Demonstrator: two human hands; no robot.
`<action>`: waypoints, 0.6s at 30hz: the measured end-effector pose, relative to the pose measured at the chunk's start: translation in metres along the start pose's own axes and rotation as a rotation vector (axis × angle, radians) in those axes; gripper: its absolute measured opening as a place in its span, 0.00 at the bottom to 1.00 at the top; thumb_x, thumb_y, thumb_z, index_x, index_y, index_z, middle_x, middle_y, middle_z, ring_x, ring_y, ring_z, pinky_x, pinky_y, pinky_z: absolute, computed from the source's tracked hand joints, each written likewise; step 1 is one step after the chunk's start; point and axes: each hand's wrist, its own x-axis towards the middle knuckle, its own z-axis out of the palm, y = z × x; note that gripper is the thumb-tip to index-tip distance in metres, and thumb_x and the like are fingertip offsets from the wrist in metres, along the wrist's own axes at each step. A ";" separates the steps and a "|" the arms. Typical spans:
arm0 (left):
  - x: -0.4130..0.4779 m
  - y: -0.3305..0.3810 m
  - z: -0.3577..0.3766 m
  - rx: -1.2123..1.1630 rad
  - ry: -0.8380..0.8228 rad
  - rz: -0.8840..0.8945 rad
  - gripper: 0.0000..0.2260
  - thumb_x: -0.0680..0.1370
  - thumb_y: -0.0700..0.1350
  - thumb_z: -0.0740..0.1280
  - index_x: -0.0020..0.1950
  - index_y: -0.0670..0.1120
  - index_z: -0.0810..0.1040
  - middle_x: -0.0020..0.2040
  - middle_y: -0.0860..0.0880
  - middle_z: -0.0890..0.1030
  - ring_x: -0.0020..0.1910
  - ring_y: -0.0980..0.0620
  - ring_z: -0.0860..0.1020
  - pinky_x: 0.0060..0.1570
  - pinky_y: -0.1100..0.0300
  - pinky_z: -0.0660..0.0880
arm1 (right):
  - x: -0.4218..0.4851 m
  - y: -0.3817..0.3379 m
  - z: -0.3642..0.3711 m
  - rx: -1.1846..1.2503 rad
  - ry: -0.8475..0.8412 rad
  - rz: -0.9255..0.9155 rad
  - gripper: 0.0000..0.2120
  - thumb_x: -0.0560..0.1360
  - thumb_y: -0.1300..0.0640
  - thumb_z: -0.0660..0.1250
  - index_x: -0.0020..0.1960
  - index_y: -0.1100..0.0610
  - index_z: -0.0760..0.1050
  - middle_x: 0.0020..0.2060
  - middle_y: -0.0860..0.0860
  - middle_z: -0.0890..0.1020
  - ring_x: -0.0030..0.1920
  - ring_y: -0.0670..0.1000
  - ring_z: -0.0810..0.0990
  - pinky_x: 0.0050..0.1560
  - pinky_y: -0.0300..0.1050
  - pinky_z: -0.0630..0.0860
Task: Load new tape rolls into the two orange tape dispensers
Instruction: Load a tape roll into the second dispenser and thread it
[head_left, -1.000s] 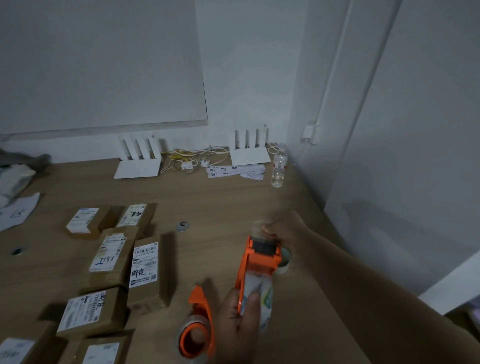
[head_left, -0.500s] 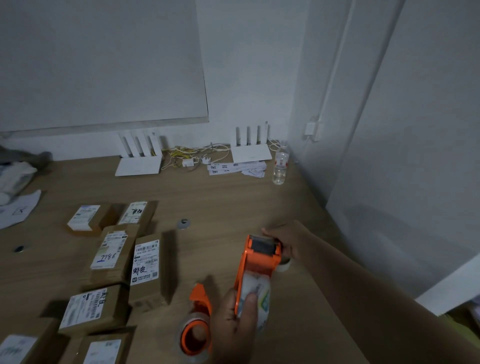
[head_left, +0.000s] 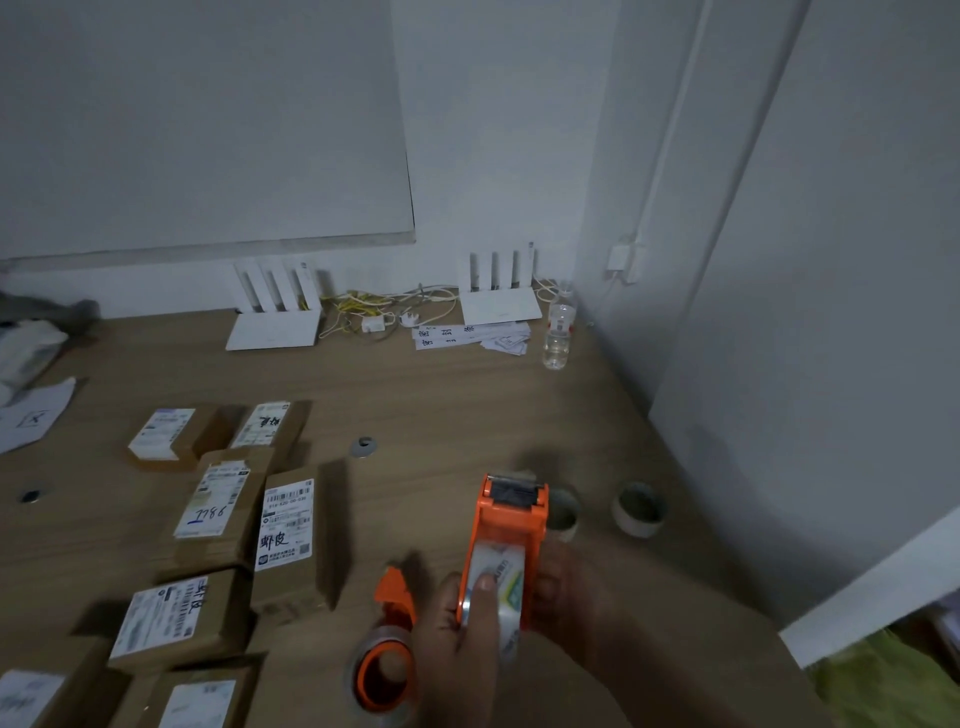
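An orange tape dispenser (head_left: 511, 525) stands upright in front of me with a clear printed tape roll (head_left: 501, 582) seated in it. My left hand (head_left: 457, 644) grips it from the left, thumb pressed on the roll. My right hand (head_left: 569, 587) closes against its right side. A second orange tape dispenser (head_left: 387, 665) lies on the wooden table (head_left: 467, 405) just left of my left hand, with a clear roll on its hub. Two empty cardboard tape cores (head_left: 565, 512) (head_left: 639, 509) stand on the table behind and right of the held dispenser.
Several labelled cardboard parcels (head_left: 288, 525) cover the table's left half. Two white routers (head_left: 272, 327) (head_left: 501, 306), cables, paper strips and a water bottle (head_left: 558, 338) sit along the back wall. A small metal disc (head_left: 363, 447) lies mid-table. A white wall panel (head_left: 779, 364) borders the right.
My right hand left the cardboard core standing beyond the dispenser's head and drew back to the dispenser's right side. With the arm lower, both cores show.
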 end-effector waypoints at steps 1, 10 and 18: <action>0.001 -0.002 0.000 0.003 0.008 0.001 0.07 0.71 0.48 0.66 0.39 0.58 0.84 0.33 0.55 0.85 0.30 0.63 0.80 0.31 0.72 0.74 | -0.004 0.006 0.002 0.023 -0.034 -0.002 0.28 0.78 0.40 0.56 0.57 0.62 0.81 0.52 0.64 0.83 0.48 0.64 0.80 0.53 0.58 0.78; 0.012 -0.021 0.004 0.067 0.036 -0.064 0.10 0.79 0.39 0.65 0.40 0.46 0.83 0.41 0.46 0.87 0.43 0.55 0.83 0.43 0.69 0.76 | -0.022 0.018 0.002 -0.015 -0.166 -0.164 0.12 0.76 0.60 0.64 0.54 0.62 0.83 0.51 0.61 0.86 0.48 0.58 0.85 0.49 0.51 0.81; 0.028 -0.071 0.001 0.202 0.055 -0.099 0.13 0.67 0.65 0.63 0.47 0.61 0.72 0.42 0.55 0.80 0.43 0.65 0.78 0.47 0.71 0.73 | -0.009 0.028 -0.003 -0.199 0.054 -0.377 0.16 0.62 0.59 0.75 0.48 0.63 0.83 0.38 0.65 0.84 0.36 0.55 0.82 0.36 0.49 0.81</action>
